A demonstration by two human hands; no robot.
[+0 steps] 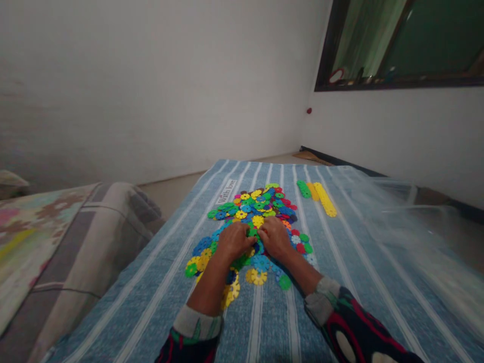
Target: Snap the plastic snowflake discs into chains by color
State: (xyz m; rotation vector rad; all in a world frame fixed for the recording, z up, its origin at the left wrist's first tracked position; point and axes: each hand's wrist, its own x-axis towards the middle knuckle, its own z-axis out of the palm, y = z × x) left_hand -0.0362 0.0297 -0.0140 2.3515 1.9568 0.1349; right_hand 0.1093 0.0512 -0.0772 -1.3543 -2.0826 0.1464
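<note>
A pile of notched, flower-shaped plastic discs (260,206) in green, blue, yellow and red covers the middle of the cloth. Over its near part, my left hand (235,239) is closed, thumb and fingers pinched together. Close beside it, my right hand (275,236) is also closed in a pinch, its fingers pointing toward the left one. A green disc (252,232) shows between the fingertips, and both hands appear to grip it. The fingers cover much of it. Loose yellow discs (230,295) lie near my left wrist, and a green disc (285,282) lies by my right forearm.
Lined-up rows of green discs (303,189), orange discs (313,191) and yellow discs (325,200) lie at the back right. A clear plastic container (412,222) stands on the right. The striped blue cloth (151,302) covers the table; a draped bed (94,242) is at left.
</note>
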